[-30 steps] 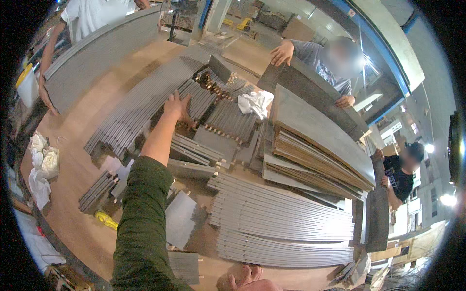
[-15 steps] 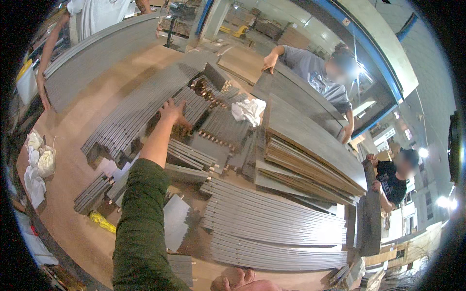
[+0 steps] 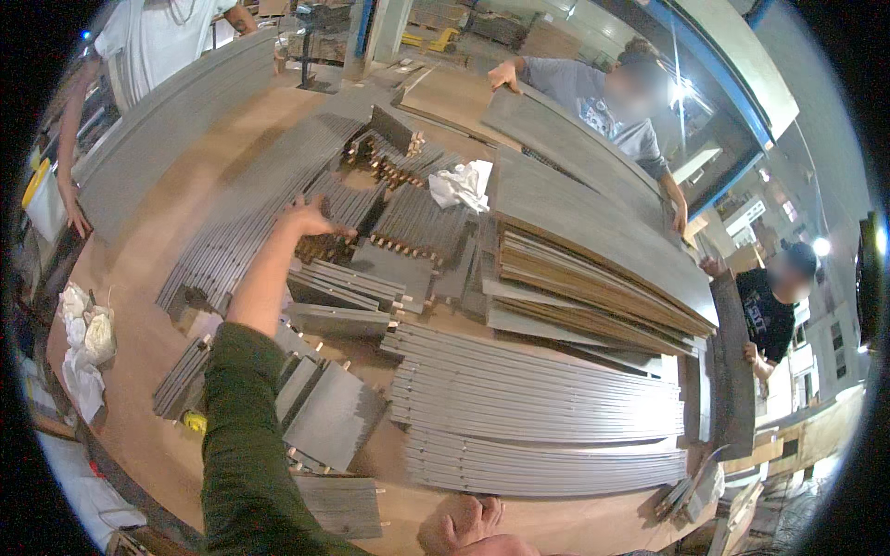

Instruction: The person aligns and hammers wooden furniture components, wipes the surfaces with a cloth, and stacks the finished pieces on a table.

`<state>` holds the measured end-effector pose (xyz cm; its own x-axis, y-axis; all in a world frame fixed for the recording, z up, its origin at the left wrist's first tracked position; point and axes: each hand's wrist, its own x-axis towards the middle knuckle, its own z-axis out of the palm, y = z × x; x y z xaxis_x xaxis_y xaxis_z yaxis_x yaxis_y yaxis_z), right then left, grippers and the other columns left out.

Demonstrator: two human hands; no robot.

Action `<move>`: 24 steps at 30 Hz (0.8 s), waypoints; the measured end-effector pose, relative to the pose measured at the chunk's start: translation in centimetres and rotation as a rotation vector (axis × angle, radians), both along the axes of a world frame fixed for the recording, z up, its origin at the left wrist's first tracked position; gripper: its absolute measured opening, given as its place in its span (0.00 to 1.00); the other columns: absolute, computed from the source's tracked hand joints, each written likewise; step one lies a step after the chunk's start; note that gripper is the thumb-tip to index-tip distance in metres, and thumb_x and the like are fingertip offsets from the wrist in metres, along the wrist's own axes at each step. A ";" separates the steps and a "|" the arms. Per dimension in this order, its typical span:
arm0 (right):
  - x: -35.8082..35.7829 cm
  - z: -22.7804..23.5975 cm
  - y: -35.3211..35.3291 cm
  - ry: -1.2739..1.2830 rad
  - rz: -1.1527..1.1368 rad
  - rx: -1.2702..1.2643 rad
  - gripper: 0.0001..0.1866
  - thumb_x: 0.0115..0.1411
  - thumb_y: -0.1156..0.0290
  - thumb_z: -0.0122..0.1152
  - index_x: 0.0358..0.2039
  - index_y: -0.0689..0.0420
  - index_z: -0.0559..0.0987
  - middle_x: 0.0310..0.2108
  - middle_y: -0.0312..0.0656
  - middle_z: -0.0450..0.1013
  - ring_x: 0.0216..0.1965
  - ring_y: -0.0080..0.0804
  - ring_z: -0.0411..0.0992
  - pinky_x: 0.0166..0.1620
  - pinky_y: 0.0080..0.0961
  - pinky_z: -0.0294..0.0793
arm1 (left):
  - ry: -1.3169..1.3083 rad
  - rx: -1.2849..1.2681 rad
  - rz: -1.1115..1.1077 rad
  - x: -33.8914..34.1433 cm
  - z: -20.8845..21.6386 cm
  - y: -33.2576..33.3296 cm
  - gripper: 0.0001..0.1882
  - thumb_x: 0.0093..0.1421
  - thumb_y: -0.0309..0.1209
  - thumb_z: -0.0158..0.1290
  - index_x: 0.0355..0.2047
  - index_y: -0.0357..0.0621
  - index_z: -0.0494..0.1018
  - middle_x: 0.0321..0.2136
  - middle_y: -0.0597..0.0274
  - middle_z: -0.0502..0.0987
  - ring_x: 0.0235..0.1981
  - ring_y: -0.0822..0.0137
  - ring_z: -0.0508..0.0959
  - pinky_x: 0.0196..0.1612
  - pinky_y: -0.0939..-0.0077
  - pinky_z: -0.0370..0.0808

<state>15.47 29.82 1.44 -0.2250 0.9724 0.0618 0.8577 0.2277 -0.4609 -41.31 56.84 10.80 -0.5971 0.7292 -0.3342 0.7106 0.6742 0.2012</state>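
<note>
My left hand, at the end of the green-sleeved arm, spreads over a row of narrow grey strips standing on edge, fingers and thumb apart. Wooden dowels stick out of the strip ends beneath its thumb. A longer row of grey strips lies just to its left. Closer to me are a few loose strips with dowels and a flat grey panel. My right hand rests near the table's front edge, fingers slightly bent and apart, below a large stack of long grey strips.
Stacked wide grey boards fill the right side. A person in grey holds a board behind them; a person in black holds an upright board. A person in white stands far left. White crumpled cloth and a yellow object lie around.
My left hand has drawn back slightly along the strip row towards its dowelled near end. The view has shifted a little. My right hand stays at the table's front edge.
</note>
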 end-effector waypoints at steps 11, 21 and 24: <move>-1.6 -0.1 -0.3 0.384 -0.240 0.069 0.23 0.60 0.52 0.43 0.39 0.61 0.75 0.41 0.54 0.70 0.45 0.48 0.68 0.47 0.41 0.71 | 0.115 0.002 0.053 3.0 0.9 1.0 0.71 0.27 0.67 0.65 0.67 0.60 0.40 0.66 0.43 0.42 0.64 0.38 0.49 0.59 0.41 0.54; -4.0 0.9 -0.1 0.553 -0.295 0.461 0.22 0.60 0.51 0.46 0.47 0.53 0.72 0.48 0.47 0.68 0.49 0.44 0.67 0.49 0.41 0.71 | 0.199 0.056 -0.001 2.8 0.6 0.8 0.62 0.34 0.59 0.67 0.66 0.67 0.43 0.65 0.42 0.44 0.63 0.38 0.51 0.58 0.39 0.55; -3.4 6.3 0.6 -0.040 0.038 0.500 0.26 0.60 0.48 0.47 0.55 0.46 0.68 0.54 0.42 0.66 0.53 0.42 0.65 0.53 0.44 0.67 | 0.192 -0.019 -0.069 2.1 2.2 0.7 0.64 0.30 0.54 0.68 0.66 0.66 0.44 0.65 0.43 0.43 0.64 0.39 0.49 0.59 0.39 0.54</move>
<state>12.04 30.47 7.70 -0.2710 0.8172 0.5087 0.8594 0.4434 -0.2545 -39.22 57.55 13.02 -0.6003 0.7651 -0.2330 0.7792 0.6252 0.0453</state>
